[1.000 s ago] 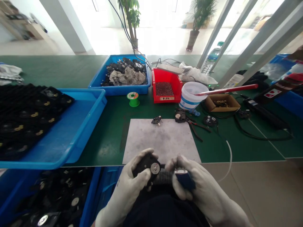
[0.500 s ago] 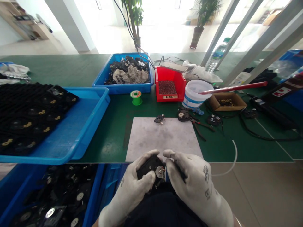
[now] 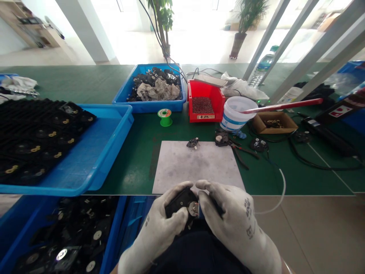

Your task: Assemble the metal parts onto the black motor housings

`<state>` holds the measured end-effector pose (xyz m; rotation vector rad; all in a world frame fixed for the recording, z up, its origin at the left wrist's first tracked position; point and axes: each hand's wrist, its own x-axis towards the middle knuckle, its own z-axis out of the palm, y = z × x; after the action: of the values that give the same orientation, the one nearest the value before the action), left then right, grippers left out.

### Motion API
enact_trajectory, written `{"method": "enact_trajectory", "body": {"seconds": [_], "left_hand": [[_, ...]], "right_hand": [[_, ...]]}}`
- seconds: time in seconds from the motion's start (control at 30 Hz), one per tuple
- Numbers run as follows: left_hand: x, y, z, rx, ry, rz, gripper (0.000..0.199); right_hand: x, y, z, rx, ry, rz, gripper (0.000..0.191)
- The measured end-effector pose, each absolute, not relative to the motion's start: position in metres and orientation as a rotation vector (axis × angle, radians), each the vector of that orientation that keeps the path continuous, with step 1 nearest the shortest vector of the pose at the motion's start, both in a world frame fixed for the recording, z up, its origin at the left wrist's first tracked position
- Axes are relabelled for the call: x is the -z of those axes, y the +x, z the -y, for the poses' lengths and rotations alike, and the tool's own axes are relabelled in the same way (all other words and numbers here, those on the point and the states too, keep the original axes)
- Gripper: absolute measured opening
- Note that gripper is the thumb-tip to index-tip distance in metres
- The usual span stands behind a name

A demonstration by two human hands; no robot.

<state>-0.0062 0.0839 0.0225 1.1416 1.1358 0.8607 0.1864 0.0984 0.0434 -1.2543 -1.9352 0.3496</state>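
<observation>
My left hand [image 3: 162, 224], in a white glove, grips a black device [image 3: 179, 201] with a round metal part on its right side. Close to that device's right edge is my right hand [image 3: 230, 220], also gloved, its fingers curled around something dark that is mostly hidden. Both hands are at the near edge of a pale grey mat [image 3: 196, 163]. A small mechanical part [image 3: 193, 143] lies on the mat's far edge. Beside the mat's far right corner sit a black assembly [image 3: 221, 139] and pliers [image 3: 241, 154].
A blue tray [image 3: 94, 140] of stacked black units is on the left, above a blue bin [image 3: 114, 228] of black parts. Farther back are a blue crate [image 3: 148, 103], green spool [image 3: 165, 118], red bin [image 3: 205, 91], white bucket [image 3: 236, 114] and cardboard box [image 3: 273, 129].
The view has shifted very slightly. Both hands keep nearly the same pose around the device.
</observation>
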Motion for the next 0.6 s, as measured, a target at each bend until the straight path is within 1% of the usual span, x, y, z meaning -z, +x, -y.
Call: {"method": "enact_trajectory", "body": {"seconds": [0.43,0.6], "left_hand": [[-0.034,-0.003,-0.087,-0.833,1.149,-1.167,0.050],[-0.034,-0.002,-0.087,-0.862,1.128,-1.200,0.053]], "right_hand": [[-0.045,0.186,-0.100,-0.289,-1.225,1.982,0.015],[-0.039,0.190,-0.101,-0.163,-1.162,2.025,0.021]]}}
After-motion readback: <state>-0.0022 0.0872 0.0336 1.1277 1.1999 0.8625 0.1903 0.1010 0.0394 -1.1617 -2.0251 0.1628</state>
